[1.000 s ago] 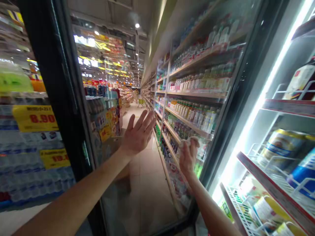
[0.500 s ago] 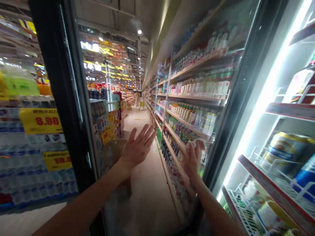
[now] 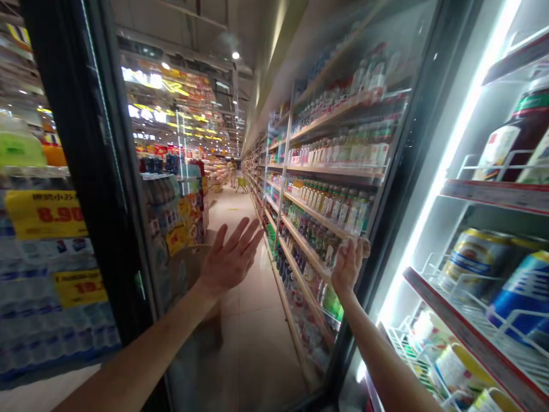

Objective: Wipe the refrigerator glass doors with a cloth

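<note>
A glass cooler door [image 3: 253,355] with a dark frame stands open in front of me. My left hand [image 3: 229,257] lies flat against or just before the glass, fingers spread and holding nothing. Near the door's right frame, my right hand [image 3: 345,268] has its fingers bent over a crumpled pale cloth [image 3: 363,247] and presses it to the pane. Most of the cloth is hidden by the fingers. Through the glass, or mirrored in it, show shelves of bottles [image 3: 330,200].
On the right are lit cooler shelves [image 3: 493,197] with wire rails, a blue can [image 3: 525,297], gold-topped cans [image 3: 476,257] and bottles. Packs of bottled water [image 3: 55,337] with yellow price signs [image 3: 47,214] stand at left. A person [image 3: 233,171] is far down the aisle.
My right hand has moved right and slightly up with the cloth, closer to the door frame. My left hand stays spread at the glass. The view has turned slightly right.
</note>
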Demonstrator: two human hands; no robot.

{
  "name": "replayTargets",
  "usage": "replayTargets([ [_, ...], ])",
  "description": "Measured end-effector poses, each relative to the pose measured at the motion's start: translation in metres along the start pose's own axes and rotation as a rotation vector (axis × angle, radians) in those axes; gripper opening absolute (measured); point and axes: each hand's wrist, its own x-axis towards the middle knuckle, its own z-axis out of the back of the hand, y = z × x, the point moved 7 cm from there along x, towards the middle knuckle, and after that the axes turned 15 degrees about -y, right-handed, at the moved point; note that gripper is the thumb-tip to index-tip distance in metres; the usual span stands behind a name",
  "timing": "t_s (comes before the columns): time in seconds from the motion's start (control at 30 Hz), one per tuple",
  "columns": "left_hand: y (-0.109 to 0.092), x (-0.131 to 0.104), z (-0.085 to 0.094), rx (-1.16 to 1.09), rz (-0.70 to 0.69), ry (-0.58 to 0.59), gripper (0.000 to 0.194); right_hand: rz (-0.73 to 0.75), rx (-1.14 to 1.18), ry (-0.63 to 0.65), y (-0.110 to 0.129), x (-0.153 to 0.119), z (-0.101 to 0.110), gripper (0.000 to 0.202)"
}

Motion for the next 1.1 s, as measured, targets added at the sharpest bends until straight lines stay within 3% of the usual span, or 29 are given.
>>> replayTargets([
  [0.07, -0.001, 0.0, -0.001, -0.002, 0.0, 0.005, 0.064, -0.126, -0.06, -0.074, -0.018, 0.007, 0.001, 0.053],
  [0.13, -0.001, 0.0, -0.002, -0.005, 0.003, 0.002, 0.064, -0.084, -0.041, -0.028, 0.001, -0.001, -0.002, 0.053],
  [0.27, 0.001, 0.0, -0.002, -0.004, 0.008, -0.006, 0.064, 0.344, 0.139, 0.268, 0.082, -0.041, -0.01, 0.055],
  [0.33, 0.001, 0.0, -0.002, -0.003, 0.01, -0.006, 0.064, 0.492, 0.193, 0.35, 0.094, -0.049, -0.009, 0.055],
  [0.4, 0.001, 0.0, -0.002, -0.006, 0.011, -0.004, 0.064, 0.443, 0.18, 0.281, 0.072, -0.032, -0.007, 0.051],
  [0.5, 0.001, 0.0, -0.002, -0.009, 0.018, -0.005, 0.066, 0.12, 0.062, 0.029, 0.014, 0.013, -0.006, 0.048],
  [0.57, 0.002, 0.0, -0.002, -0.013, 0.023, -0.005, 0.066, -0.033, -0.004, -0.071, -0.002, 0.028, -0.007, 0.049],
  [0.63, 0.002, 0.0, -0.002, -0.017, 0.025, -0.003, 0.065, 0.013, 0.013, -0.045, 0.017, 0.027, -0.01, 0.05],
  [0.73, 0.002, 0.001, -0.001, -0.017, 0.034, -0.007, 0.065, 0.363, 0.161, 0.17, 0.079, 0.0, -0.016, 0.053],
  [0.8, 0.003, 0.001, -0.001, -0.021, 0.039, -0.006, 0.066, 0.539, 0.232, 0.294, 0.1, -0.017, -0.015, 0.052],
  [0.83, 0.003, 0.001, -0.001, -0.023, 0.04, -0.002, 0.067, 0.56, 0.237, 0.311, 0.097, -0.018, -0.014, 0.05],
  [0.9, 0.002, 0.001, -0.001, -0.028, 0.041, 0.007, 0.068, 0.453, 0.189, 0.241, 0.069, 0.001, -0.014, 0.045],
  [1.03, 0.002, 0.001, -0.002, -0.03, 0.039, 0.009, 0.069, -0.058, -0.014, -0.048, -0.013, 0.051, -0.014, 0.047],
  [1.1, 0.002, 0.001, -0.001, -0.028, 0.038, 0.001, 0.068, -0.139, -0.045, -0.092, -0.014, 0.053, -0.014, 0.049],
])
